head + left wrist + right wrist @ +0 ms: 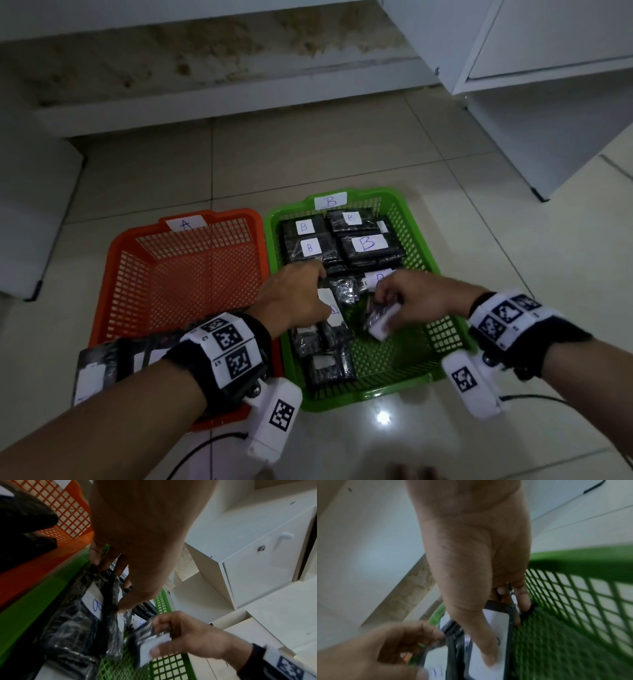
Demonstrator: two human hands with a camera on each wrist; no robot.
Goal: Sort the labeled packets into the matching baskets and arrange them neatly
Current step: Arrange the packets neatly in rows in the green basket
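Right hand fingers pinching glossy black packet, left hand gripping another.

— Colours, go!
— Orange basket, green basket just right of it, both open mesh.
— And inside the green one?
— Glossy black packets, white labels with blue letters. Wrist bands near it: black, white, checkered codes.

floor: pale tiles | behind: stained white ledge | right: white cabinet
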